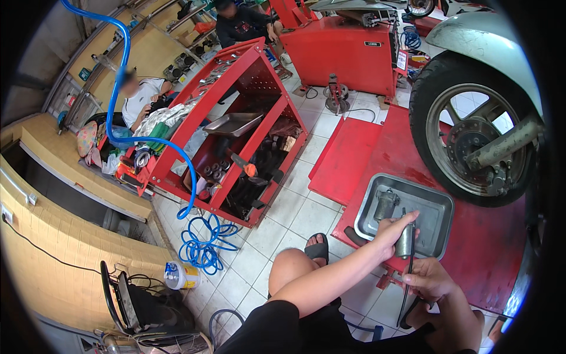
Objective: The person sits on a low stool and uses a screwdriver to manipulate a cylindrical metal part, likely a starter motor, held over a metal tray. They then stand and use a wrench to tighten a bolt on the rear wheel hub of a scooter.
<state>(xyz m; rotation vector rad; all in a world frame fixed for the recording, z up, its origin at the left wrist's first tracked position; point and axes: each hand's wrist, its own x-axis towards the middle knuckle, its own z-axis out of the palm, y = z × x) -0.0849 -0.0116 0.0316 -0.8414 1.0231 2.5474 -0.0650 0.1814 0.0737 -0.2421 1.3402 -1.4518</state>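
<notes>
A metal tray (437, 207) sits on the red lift platform. My left hand (394, 232) is closed around a silver metal cylinder (404, 243), like a small motor body, above the tray's near side. My right hand (433, 279) is just nearer to me, its fingers closed on a thin black cable or rod (407, 290). The black piece runs up alongside the cylinder and hangs down below my hand; whether it joins the cylinder I cannot tell. Inside the tray, near its left wall, lies another grey metal part (387, 204).
A scooter's front wheel (471, 130) stands right of the tray. To the left is a red tool cart (236, 141) with a coiled blue air hose (206, 243) on the tiles beside it. Two other people (143, 97) are farther back. A white bucket (180, 275) stands lower left.
</notes>
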